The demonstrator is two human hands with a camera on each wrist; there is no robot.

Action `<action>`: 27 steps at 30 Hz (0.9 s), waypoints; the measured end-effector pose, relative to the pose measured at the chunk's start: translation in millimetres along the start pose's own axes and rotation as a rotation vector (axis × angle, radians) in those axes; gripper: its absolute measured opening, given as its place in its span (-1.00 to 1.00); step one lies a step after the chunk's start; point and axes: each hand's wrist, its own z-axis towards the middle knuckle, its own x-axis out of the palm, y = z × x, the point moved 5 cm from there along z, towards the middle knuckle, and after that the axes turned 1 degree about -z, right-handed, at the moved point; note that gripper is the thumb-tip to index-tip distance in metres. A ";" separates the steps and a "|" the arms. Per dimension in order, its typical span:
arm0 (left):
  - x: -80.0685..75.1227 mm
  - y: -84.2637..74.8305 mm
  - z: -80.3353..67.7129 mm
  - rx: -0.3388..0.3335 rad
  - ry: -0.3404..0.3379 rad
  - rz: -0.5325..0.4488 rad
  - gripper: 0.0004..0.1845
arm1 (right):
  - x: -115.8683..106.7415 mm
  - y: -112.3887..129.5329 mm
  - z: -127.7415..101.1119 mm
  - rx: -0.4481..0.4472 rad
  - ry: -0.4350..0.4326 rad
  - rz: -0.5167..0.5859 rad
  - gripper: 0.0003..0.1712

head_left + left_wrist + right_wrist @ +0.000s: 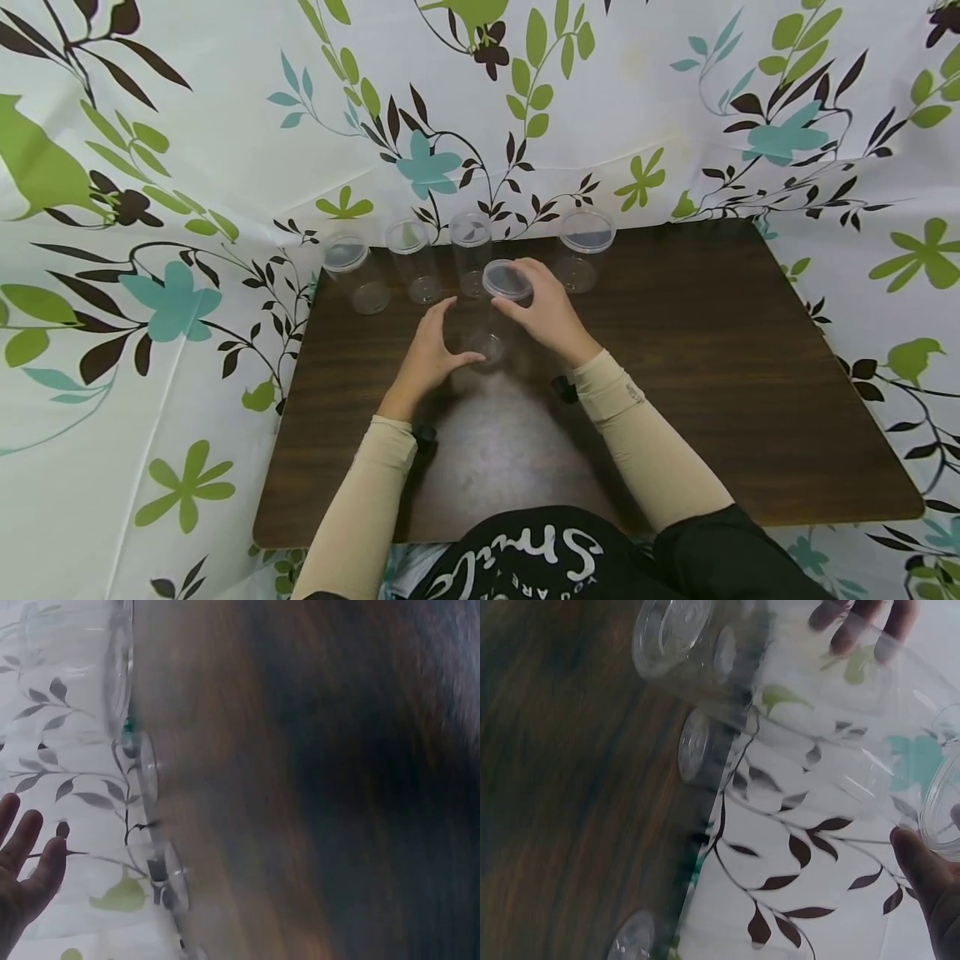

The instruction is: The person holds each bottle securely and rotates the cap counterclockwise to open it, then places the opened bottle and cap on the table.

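Note:
A tall clear plastic jar (491,333) stands on the dark wooden table (675,375), a little in front of a back row of jars. My right hand (528,296) grips its clear lid (507,280) from the right, fingers curled round the rim. In the right wrist view the jar (817,712) fills the frame and my thumb (930,877) lies by the lid. To the jar's left, near its lower part, my left hand (450,333) is spread; whether it touches the jar is unclear. Its straight fingers (26,870) hold nothing in the left wrist view.
Several more clear lidded jars stand along the table's far edge: three at the left (348,267) (412,258) (471,250) and a wider one (585,246) on the right. A floral cloth (225,167) backs and flanks the table.

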 end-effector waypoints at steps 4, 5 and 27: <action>5.0 -0.7 -1.2 0.001 0.029 -0.081 0.24 | 5.8 6.7 -7.2 0.011 0.043 0.078 -0.32; 6.0 -1.5 -1.6 0.007 0.036 -0.103 0.24 | 7.1 8.3 -9.1 0.018 0.055 0.105 -0.33; 23.9 -5.5 -8.1 0.030 0.108 -0.293 0.03 | 31.6 -3.7 -26.0 0.246 0.092 0.802 -0.14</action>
